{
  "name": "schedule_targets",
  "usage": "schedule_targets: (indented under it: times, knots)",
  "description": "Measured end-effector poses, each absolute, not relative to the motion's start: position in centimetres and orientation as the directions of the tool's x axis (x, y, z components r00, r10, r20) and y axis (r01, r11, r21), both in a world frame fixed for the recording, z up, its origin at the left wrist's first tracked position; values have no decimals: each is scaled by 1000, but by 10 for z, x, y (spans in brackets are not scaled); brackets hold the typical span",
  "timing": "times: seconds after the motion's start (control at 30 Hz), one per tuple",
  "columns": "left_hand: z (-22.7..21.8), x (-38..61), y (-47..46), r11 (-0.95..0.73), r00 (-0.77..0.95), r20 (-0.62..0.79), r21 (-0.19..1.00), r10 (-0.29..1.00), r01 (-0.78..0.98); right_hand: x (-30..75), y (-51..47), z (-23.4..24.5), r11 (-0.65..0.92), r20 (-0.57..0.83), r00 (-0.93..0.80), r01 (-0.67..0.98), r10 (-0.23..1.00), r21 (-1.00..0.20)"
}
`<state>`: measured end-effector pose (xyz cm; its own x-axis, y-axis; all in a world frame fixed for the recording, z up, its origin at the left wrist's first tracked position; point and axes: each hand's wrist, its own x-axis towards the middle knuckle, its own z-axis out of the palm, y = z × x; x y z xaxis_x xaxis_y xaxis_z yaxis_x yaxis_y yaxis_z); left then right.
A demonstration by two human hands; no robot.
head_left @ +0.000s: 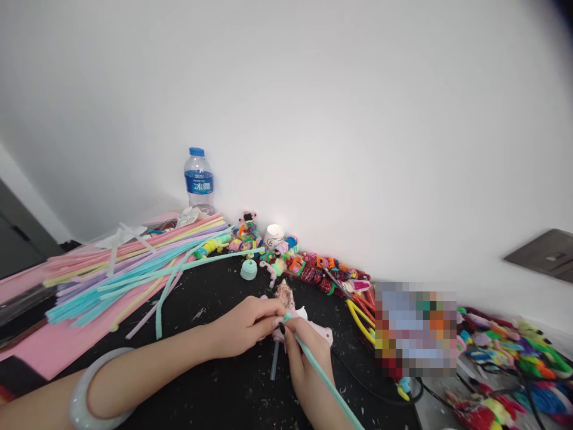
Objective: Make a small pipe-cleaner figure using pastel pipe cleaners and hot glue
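Note:
My left hand (250, 325) is closed in a pinch, its fingertips against those of my right hand (308, 361). Both grip a mint-green pipe cleaner (324, 379), whose long free length runs down past my right hand to the bottom edge. A small black piece (282, 328) shows between the fingertips; I cannot make out what it is. Behind and under my hands lies a pale pink hot glue gun (323, 333) with a brown-stained nozzle, partly hidden. A translucent glue stick (274, 361) points toward me below the fingers. Beyond them stands a mint-green coiled piece (249, 269).
Bundled pastel pipe cleaners (134, 263) lie on pink sheets at left. A water bottle (199, 179) and a white cup (274, 236) stand by the wall. Colourful pipe-cleaner figures (308, 269) line the back, with scissors (336, 282) among them. A black cable (380, 397) crosses at right.

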<state>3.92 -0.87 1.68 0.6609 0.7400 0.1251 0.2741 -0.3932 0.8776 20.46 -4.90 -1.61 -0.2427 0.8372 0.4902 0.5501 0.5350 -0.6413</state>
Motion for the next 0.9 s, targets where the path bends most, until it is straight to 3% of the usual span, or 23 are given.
schedule_targets:
  times: [0.9]
  knots:
    - [17, 40, -9, -401, 655, 138, 875, 743, 270, 205, -49, -14, 541, 488, -255, 539, 835, -646]
